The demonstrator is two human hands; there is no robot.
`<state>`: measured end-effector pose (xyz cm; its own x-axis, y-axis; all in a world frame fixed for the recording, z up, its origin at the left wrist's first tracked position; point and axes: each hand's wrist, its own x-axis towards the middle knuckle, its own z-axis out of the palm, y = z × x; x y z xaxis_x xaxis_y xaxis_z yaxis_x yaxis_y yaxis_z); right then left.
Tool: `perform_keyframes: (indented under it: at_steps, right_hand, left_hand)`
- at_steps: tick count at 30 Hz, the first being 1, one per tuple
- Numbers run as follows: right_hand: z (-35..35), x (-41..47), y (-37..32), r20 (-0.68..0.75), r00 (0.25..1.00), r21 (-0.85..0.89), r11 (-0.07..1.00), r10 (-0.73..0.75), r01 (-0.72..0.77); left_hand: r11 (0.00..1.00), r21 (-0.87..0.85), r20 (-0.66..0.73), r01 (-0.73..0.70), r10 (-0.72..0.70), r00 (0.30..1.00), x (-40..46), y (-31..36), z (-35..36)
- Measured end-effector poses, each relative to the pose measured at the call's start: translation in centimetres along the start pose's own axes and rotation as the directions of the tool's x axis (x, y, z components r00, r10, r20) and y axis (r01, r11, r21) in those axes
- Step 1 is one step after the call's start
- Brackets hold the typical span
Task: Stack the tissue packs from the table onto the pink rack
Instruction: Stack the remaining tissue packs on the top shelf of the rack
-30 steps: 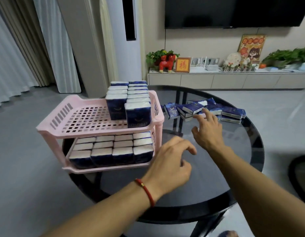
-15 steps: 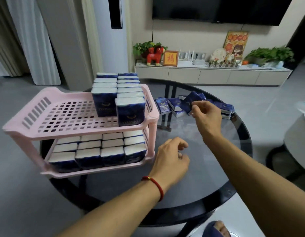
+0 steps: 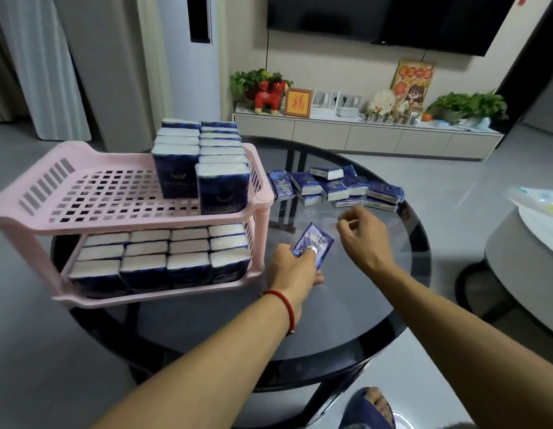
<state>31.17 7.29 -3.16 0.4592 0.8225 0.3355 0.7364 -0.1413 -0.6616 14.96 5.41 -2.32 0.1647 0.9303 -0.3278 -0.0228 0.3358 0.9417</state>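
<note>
A: While the left hand [image 3: 295, 269] gripped one tissue pack [image 3: 313, 245], thumb on its face, what stood where?

B: Item one, held pack: over the glass table [image 3: 346, 320], long axis pointing up and away from the palm, tilted right. Item two, pink rack [image 3: 120, 218]: left of and beyond that hand. Upper shelf carried two rows of upright packs [image 3: 204, 162] at its right end, with bare grid further left. Lower shelf looked full.

A: And the right hand [image 3: 363, 235]?

B: Fingers loosely curled, holding nothing, just right of the held pack. Item three, loose pile of packs [image 3: 337, 185]: beyond the right hand, well apart from the left.

A: Which hand served the rack?

B: The left, judged nearer; the open space lay to its upper left. The right was nearer the pile.

A: Anything unclear?

B: The count in the pile, since packs overlapped. The rack's lower back row was shadowed by the upper shelf. The left fingers under the pack were hidden.
</note>
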Motion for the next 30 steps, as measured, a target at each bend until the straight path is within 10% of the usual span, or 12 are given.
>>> perform_keyframes:
  at_steps: [4,13,18,22,30]
  right_hand:
    - [2.6,4.6,1.6,0.100,0.991,-0.437,0.890,-0.092,0.127]
    - [4.1,6.2,2.1,0.114,0.983,-0.595,0.782,-0.147,0.186]
    - [-0.7,3.9,1.1,-0.095,0.986,-0.015,0.991,-0.134,0.133]
    - [-5.2,0.7,0.5,0.123,0.989,0.559,0.818,0.077,-0.134]
    - [-10.2,-5.1,0.9,0.471,0.877,0.602,0.759,-0.089,-0.247]
  left_hand:
    - [0.991,0.125,-0.001,-0.053,0.054,0.999,-0.8,-0.3,-0.9]
    - [0.938,0.302,0.015,-0.168,0.171,0.985,-1.2,-0.3,-2.2]
    - [0.892,0.371,0.070,-0.257,0.249,0.966,-1.6,0.0,-1.7]
    - [0.809,0.446,0.102,-0.383,0.380,0.920,-2.4,0.4,-1.2]
    - [0.706,0.488,0.170,-0.513,0.499,0.850,-3.9,-0.1,-2.5]
